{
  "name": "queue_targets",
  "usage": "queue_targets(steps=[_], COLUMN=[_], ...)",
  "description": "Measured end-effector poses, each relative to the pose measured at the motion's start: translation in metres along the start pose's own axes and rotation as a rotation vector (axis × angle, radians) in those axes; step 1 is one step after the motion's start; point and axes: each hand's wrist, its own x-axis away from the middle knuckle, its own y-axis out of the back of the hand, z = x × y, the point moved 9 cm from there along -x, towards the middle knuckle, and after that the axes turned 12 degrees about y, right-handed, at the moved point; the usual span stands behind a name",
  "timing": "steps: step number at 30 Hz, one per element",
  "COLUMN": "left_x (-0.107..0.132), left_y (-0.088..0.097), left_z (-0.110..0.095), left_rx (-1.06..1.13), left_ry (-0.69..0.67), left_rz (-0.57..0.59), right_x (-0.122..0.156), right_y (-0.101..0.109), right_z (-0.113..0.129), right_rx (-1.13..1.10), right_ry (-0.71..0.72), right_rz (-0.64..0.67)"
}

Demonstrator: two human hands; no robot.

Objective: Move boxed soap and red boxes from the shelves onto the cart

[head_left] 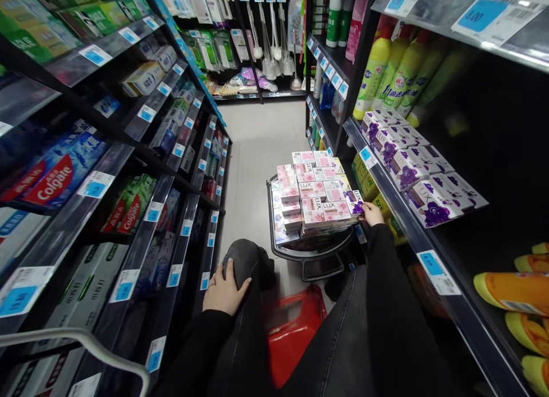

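Observation:
My left hand (225, 289) rests on my left knee with its fingers spread, holding nothing. My right hand (371, 213) pinches the edge of a purple-and-white LUX soap box (354, 202) at the right side of a dark basket (274, 225). Stacked high in that basket are pink-and-white LUX soap boxes (312, 189). On the shelf to the right, rows of purple LUX soap boxes (407, 157) stand side by side, their front ends facing the aisle.
Toothpaste shelves (124, 202) line the left. Yellow bottles (377, 71) stand behind the purple boxes, and orange bottles (510, 291) lie lower right. A red plastic object (295, 328) sits between my legs. Brushes (274, 48) hang at the aisle's end beyond the pale floor (261, 139).

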Motion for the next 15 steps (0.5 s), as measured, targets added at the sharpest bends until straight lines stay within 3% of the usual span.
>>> queue_targets(steps=[5,8,10,11,13,15], left_x=[0.0,-0.001,-0.001,-0.001,-0.001,0.001], left_y=[-0.002,0.0,0.002,0.003,0.006,0.012], left_z=[0.001,-0.001,-0.002,-0.002,-0.001,0.001], left_rx=[0.017,0.023,0.028,0.032,0.039,0.05], left_ry=[0.008,-0.002,-0.005,-0.006,-0.006,-0.004], left_rz=[0.009,-0.008,-0.019,-0.019,-0.018,-0.023], right_x=[0.016,0.061,0.103,0.124,0.167,0.195], right_y=[0.014,0.031,0.043,0.056,0.1,0.14], right_z=[0.017,0.05,0.092,0.118,0.164,0.19], right_rx=[0.183,0.311,0.403,0.445,0.555,0.699], right_ry=[-0.03,0.012,0.183,0.306,0.468,0.472], right_rz=[0.028,0.023,0.011,-0.074,-0.432,-0.739])
